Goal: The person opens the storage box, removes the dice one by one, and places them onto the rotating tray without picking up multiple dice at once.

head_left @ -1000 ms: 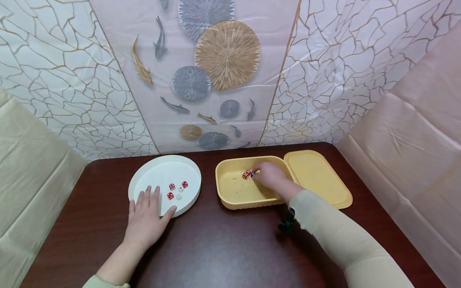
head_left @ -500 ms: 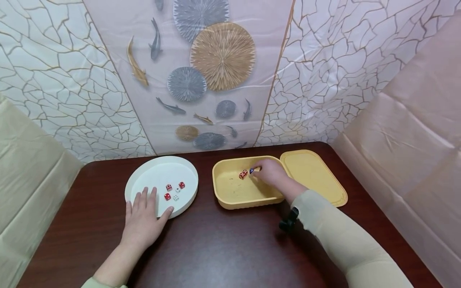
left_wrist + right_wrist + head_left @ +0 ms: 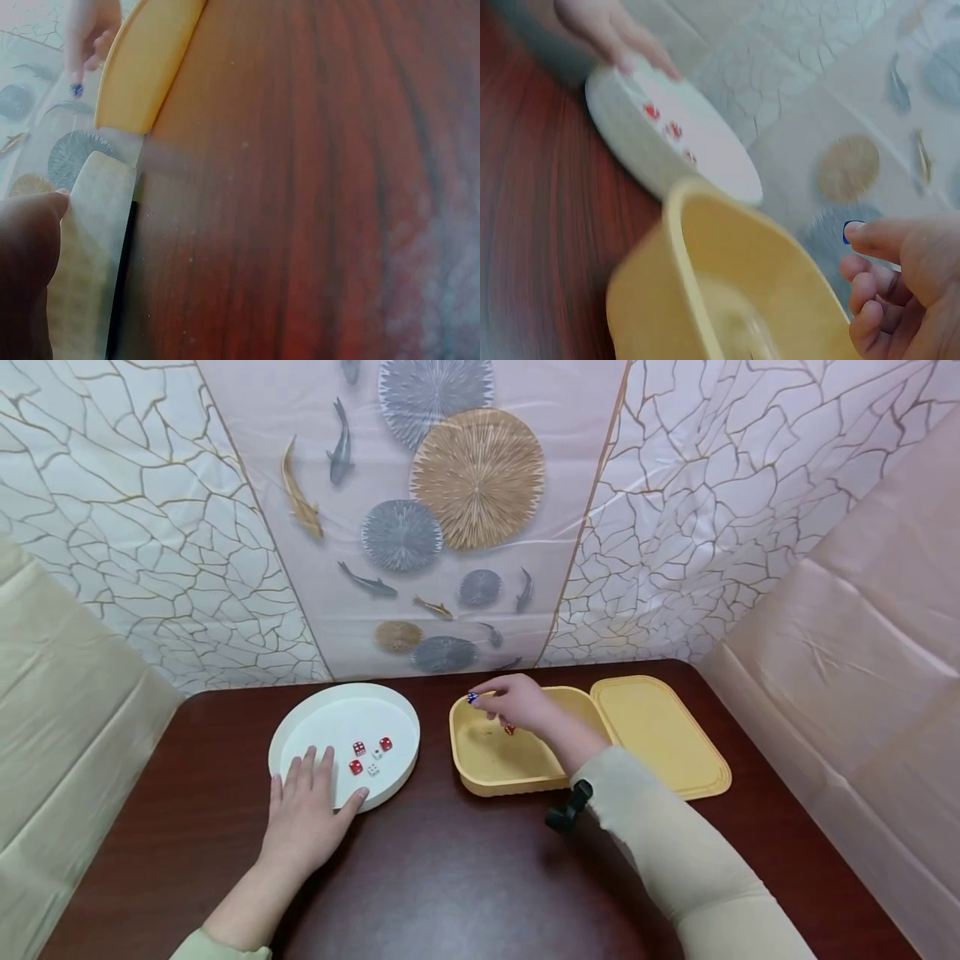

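Note:
Between thumb and fingertips my right hand point(image 3: 517, 702) pinches a small blue die point(image 3: 472, 698), held above the left rim of the yellow box point(image 3: 487, 787). In the right wrist view only an edge of that blue die point(image 3: 848, 232) shows past the thumb. A red die point(image 3: 510, 729) lies in the box, partly hidden under the right hand. My left hand point(image 3: 303, 818) rests with spread fingers on the near-left side of the round white tray point(image 3: 315, 714). In the tray lie several dice, among them a red die point(image 3: 386, 743) and a white die point(image 3: 372, 769).
A yellow lid point(image 3: 660, 731) lies right of the box, against its side. The dark wooden table point(image 3: 450, 877) runs back to a patterned cloth backdrop point(image 3: 480, 610), with cloth walls at both sides. A black wrist strap point(image 3: 570, 807) sits below the right sleeve.
My right hand has lifted the blue die from beside the red dice in the box and carried it left and up to the rim. The left hand stays on the tray.

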The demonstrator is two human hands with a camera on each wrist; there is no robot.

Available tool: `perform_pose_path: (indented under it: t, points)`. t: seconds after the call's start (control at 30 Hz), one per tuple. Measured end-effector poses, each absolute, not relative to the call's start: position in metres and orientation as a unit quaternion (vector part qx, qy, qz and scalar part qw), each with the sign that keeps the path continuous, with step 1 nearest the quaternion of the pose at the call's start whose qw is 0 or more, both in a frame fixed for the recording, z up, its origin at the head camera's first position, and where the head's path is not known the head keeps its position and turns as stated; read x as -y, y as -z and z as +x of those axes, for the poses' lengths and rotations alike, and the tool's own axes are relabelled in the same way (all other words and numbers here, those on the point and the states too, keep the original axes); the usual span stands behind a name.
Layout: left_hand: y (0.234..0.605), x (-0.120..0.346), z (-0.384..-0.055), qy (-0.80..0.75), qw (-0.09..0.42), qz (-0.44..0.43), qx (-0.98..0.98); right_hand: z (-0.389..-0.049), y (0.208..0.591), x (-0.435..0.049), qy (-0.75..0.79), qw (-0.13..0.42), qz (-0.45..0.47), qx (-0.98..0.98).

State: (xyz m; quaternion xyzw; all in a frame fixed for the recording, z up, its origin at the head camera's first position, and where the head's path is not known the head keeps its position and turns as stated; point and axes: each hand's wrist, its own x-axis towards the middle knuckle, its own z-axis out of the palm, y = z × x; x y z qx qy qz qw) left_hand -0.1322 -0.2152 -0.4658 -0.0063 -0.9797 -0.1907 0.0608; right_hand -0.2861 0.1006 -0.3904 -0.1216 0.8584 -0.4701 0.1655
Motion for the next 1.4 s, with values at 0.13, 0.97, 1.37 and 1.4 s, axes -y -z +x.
perform_pose_path:
  t: [0.13,0.97,1.37,1.4]
  points:
    - [0.466,0.214,-0.133,0.189,0.058,-0.005,0.980,-0.284,0.391,-0.077,0.499,0.184,-0.130,-0.837]
    - [0.467,0.216,-0.136,0.178,0.058,-0.001,0.982,-0.288,0.403,0.003,0.427,0.193,-0.153,-0.870]
    - [0.467,0.217,-0.135,0.176,0.062,-0.001,0.982,-0.278,0.411,0.042,0.107,0.120,-0.205,-0.965]
    - [0.467,0.217,-0.135,0.175,0.063,-0.001,0.983,-0.277,0.413,0.044,0.091,0.122,-0.206,-0.967]
